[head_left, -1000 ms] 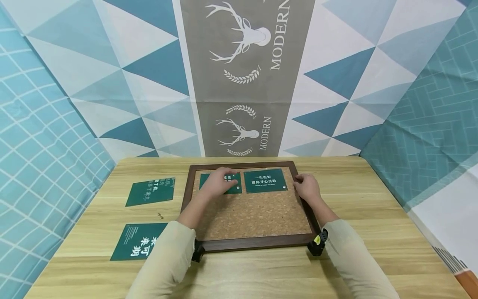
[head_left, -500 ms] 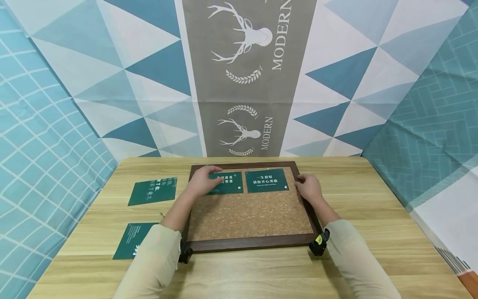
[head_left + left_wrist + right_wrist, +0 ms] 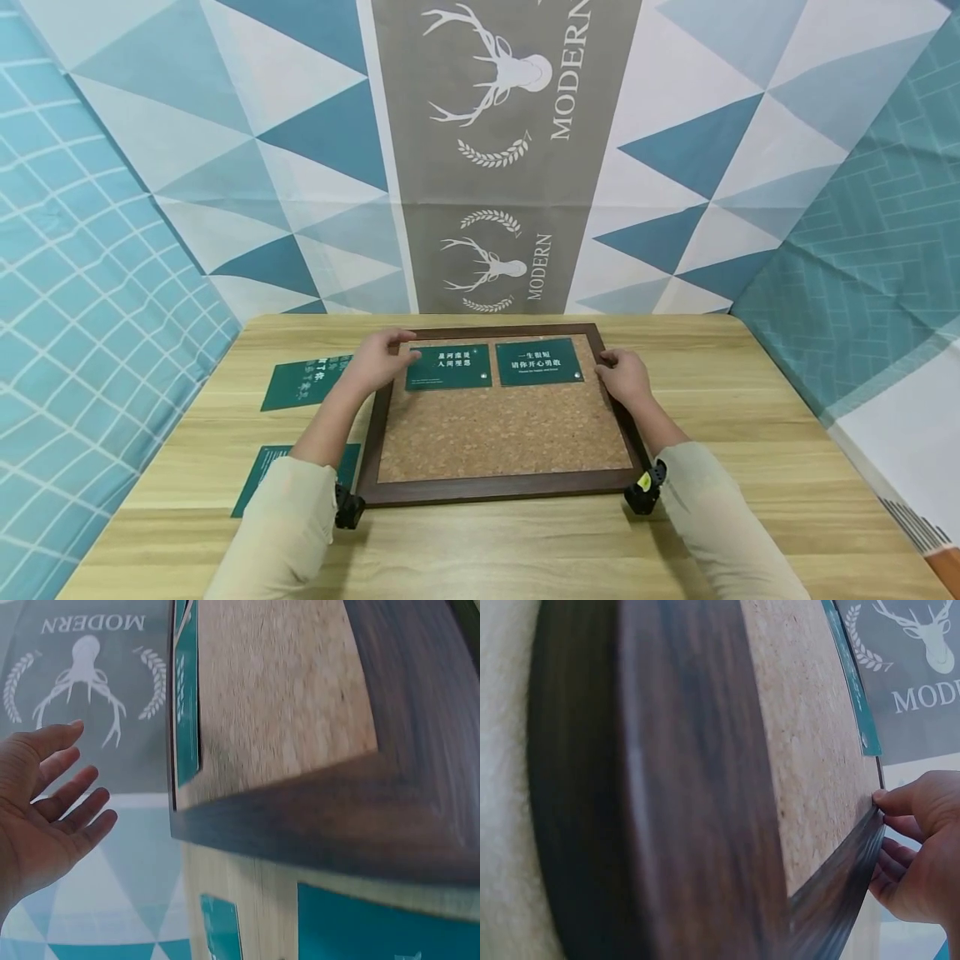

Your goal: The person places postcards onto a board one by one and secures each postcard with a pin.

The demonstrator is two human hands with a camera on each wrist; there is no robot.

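Note:
A cork board (image 3: pixel 510 433) with a dark brown wooden frame lies on the table. Two green cards with white lettering sit side by side along its upper part, a left card (image 3: pixel 450 367) and a right card (image 3: pixel 540 362), each with a small pale pin at its lower right corner. Over the frame's upper left corner hovers my left hand (image 3: pixel 375 364), its fingers loosely bent with nothing in them, as the left wrist view also shows. On the opposite side, my right hand (image 3: pixel 922 847) grips the frame's right edge, thumb on top and fingers along the outer side.
Left of the board, two more green cards lie on the wooden table (image 3: pixel 525 550): an upper card (image 3: pixel 300 383) and a lower card (image 3: pixel 258 467), both partly hidden behind my left arm. A patterned backdrop (image 3: pixel 322 150) rises behind the table's far edge.
My left hand has moved left off the left card, uncovering its lettering, to the frame's upper left corner. The right hand has kept its grip on the frame.

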